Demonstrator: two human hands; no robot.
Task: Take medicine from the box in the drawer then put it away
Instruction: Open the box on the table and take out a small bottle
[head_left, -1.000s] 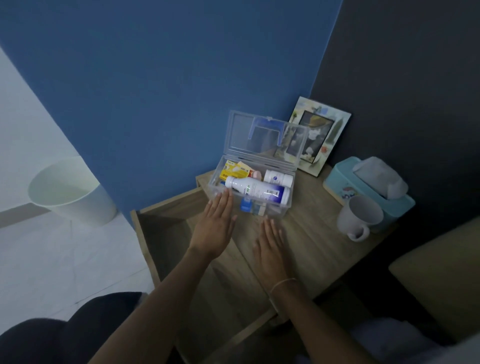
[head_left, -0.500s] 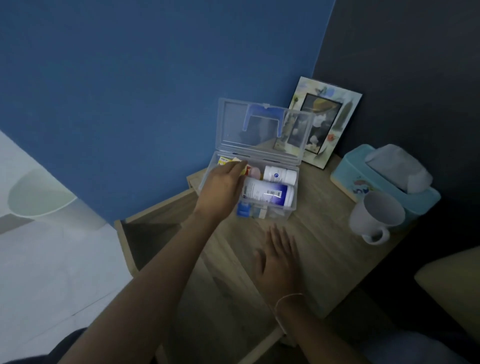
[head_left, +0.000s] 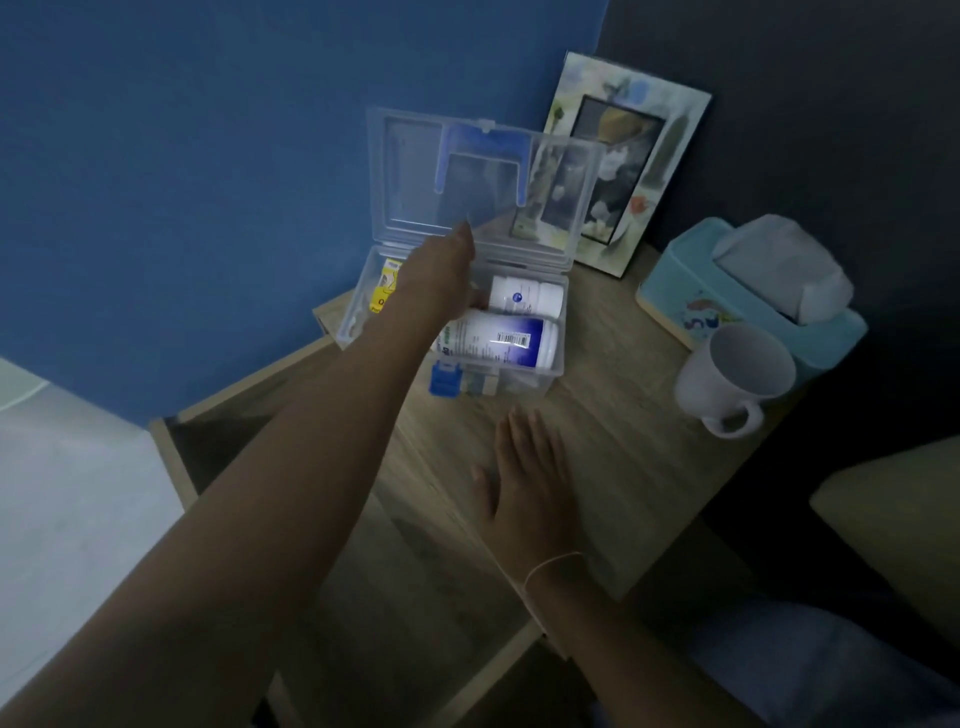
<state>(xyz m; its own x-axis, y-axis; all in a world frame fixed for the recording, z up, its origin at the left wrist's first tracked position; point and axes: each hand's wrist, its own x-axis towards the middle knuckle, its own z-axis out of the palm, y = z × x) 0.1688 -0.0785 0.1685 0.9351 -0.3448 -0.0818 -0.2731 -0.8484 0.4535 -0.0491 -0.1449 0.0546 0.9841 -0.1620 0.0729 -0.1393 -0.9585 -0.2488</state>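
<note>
A clear plastic medicine box (head_left: 563, 332) stands on the wooden bedside table (head_left: 623, 447), its lid (head_left: 550, 171) tipped up and open. Inside lie a large white-and-blue bottle (head_left: 501, 340), a smaller white bottle (head_left: 527, 295) and a yellow pack (head_left: 383, 293). My left hand (head_left: 436, 280) reaches down into the box beside the small bottle; its fingertips are hidden, so any grasp is unclear. My right hand (head_left: 530, 488) lies flat and open on the table in front of the box. The drawer (head_left: 174, 457) below is pulled out.
A picture frame (head_left: 623, 161) leans on the dark wall behind the box. A teal tissue box (head_left: 691, 291) and a white mug (head_left: 737, 374) stand at the right. A pale cushion (head_left: 893, 530) sits beyond the table's right edge. Blue wall at the left.
My left hand rose from the table's front, went over the yellow pack and now reaches deeper into the box toward the small bottle. My right hand stayed flat on the table.
</note>
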